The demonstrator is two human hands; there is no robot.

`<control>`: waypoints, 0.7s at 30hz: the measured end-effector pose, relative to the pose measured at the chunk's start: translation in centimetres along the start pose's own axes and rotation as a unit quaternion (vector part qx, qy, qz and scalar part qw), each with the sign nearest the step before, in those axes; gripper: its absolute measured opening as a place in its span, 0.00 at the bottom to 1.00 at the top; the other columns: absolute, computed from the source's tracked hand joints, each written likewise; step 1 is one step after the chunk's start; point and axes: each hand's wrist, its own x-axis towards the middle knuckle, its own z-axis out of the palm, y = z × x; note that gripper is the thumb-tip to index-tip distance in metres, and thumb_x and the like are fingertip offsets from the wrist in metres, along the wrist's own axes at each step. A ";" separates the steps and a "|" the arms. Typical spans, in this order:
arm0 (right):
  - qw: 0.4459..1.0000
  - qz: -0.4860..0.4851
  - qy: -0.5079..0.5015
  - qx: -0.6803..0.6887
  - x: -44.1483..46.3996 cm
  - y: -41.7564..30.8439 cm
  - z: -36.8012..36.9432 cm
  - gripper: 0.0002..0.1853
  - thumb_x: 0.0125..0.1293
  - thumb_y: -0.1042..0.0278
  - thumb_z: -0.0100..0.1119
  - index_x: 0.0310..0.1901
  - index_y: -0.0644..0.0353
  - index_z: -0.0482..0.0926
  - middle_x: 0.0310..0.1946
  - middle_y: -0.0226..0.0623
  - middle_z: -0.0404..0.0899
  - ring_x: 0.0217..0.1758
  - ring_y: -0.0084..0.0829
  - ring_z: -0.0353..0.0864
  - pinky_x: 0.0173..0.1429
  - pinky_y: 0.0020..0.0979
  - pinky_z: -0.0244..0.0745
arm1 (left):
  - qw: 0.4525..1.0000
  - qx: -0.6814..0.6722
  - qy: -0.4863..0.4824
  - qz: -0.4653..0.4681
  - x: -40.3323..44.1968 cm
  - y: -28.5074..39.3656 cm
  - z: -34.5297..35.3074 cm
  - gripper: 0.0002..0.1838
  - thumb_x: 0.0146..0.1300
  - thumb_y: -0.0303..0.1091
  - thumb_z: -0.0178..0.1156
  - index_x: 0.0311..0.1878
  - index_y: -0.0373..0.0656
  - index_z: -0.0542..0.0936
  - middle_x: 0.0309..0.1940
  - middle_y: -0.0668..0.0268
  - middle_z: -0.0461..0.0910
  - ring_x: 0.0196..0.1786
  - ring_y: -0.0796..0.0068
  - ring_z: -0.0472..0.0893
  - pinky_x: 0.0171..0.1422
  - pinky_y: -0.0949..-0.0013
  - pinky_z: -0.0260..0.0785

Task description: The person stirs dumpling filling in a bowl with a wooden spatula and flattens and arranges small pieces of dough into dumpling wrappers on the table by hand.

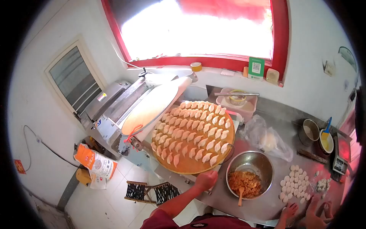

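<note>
Round tan board with raised rim (187, 166): one, left of the tabletop's middle, bearing many rows of pale crescent-shaped dumplings (191, 136).

Bare left hand (206, 180): below a maroon sleeve, at the near rim of the board, fingers folded; cannot tell whether the grip is clamped on the rim.

Bare right hand (288, 211): at the lower edge of the view, just below the dough discs; cannot tell whether its grip is apart or together.

Second person's hand (312, 210): to the right of it, partly cut off by the lower edge.

Round stainless-steel bowl (236, 165): one, near the board's right side, containing orange-brown minced filling (249, 181); light wooden spoon (241, 194) stands tilted in it, handle towards the near rim.

Small, round, pale dough discs (294, 183): a cluster on the grey metal tabletop (282, 160), right of the bowl. Small floury dough pieces (324, 184): a heap beside them.

Clear plastic bag (265, 133): one, crumpled, behind the bowl.

Pale pink rectangular plastic tub (248, 113): one, at the back, a thin metal rod (236, 94) across it.

Blue-handled brush (328, 125): one, in a white bowl at far right.

Orange-and-white printed sack (101, 162): one, on the floor, left.
</note>
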 end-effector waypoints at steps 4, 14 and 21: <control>0.983 -0.081 -0.132 0.102 0.7 4.0 1.2 0.27 0.59 0.56 0.59 0.57 0.63 0.70 0.60 0.50 0.66 0.65 0.47 0.62 0.67 0.44 0.58 | 1.000 0.010 0.008 -0.012 0.0 0.3 -0.3 0.07 0.55 0.32 0.57 0.25 0.45 0.70 0.20 0.62 0.73 0.23 0.60 0.77 0.25 0.60 0.69; 0.936 -0.072 -0.228 0.259 -0.1 2.3 -4.4 0.18 0.42 0.75 0.68 0.34 0.64 0.69 0.34 0.43 0.72 0.42 0.42 0.74 0.50 0.41 0.69 | 1.000 -0.004 -0.007 -0.026 0.1 0.4 -0.4 0.08 0.57 0.34 0.57 0.25 0.44 0.70 0.19 0.62 0.74 0.24 0.60 0.78 0.26 0.60 0.70; 0.900 -0.039 -0.170 0.399 0.5 4.3 -0.1 0.16 0.43 0.76 0.67 0.32 0.64 0.69 0.27 0.35 0.69 0.32 0.30 0.73 0.35 0.34 0.72 | 1.000 0.000 -0.010 -0.015 -0.1 0.3 -0.5 0.08 0.57 0.34 0.56 0.25 0.44 0.70 0.19 0.61 0.74 0.23 0.60 0.78 0.26 0.60 0.69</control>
